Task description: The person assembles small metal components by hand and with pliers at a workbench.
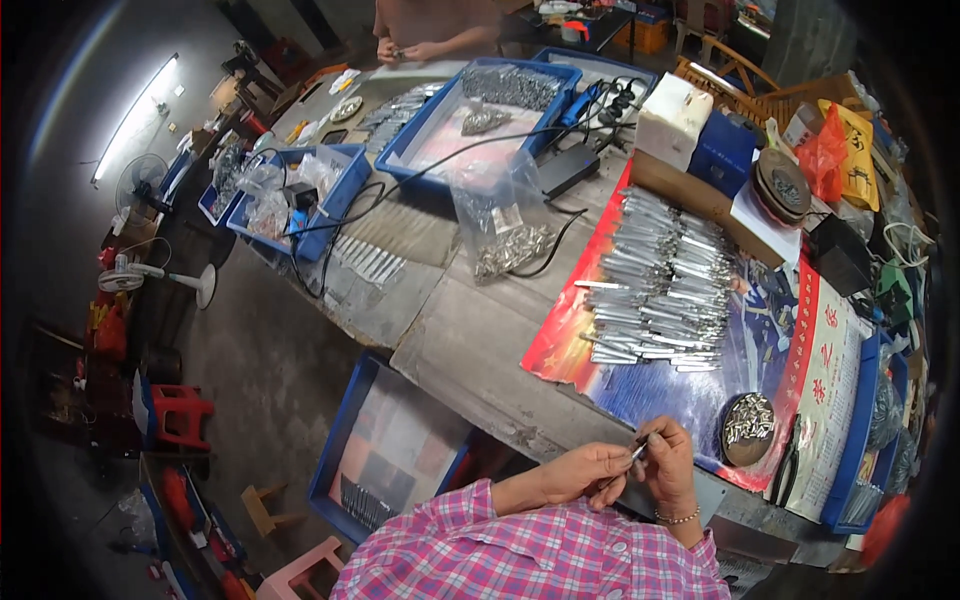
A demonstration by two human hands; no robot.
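Observation:
Close in front of my body, my left hand (592,470) and my right hand (670,462) meet, fingers pinched on a small slim metal piece (639,452). Its exact kind is too small to make out, and fingertips cover part of it. Beyond the hands, many slender silver metal pieces (660,285) lie in stacked rows on a colourful poster (640,400). A round dish (743,455) of tiny shiny metal parts (748,418) sits to the right of my right hand. Beside that dish lies a dark-handled tool (786,472), perhaps pliers.
A clear bag of metal parts (515,250) lies mid-table near a black power adapter (568,170) and cables. Blue trays stand at the far side (420,180), left (335,240), right edge (845,490) and below the table (330,470). Another person (440,30) works opposite.

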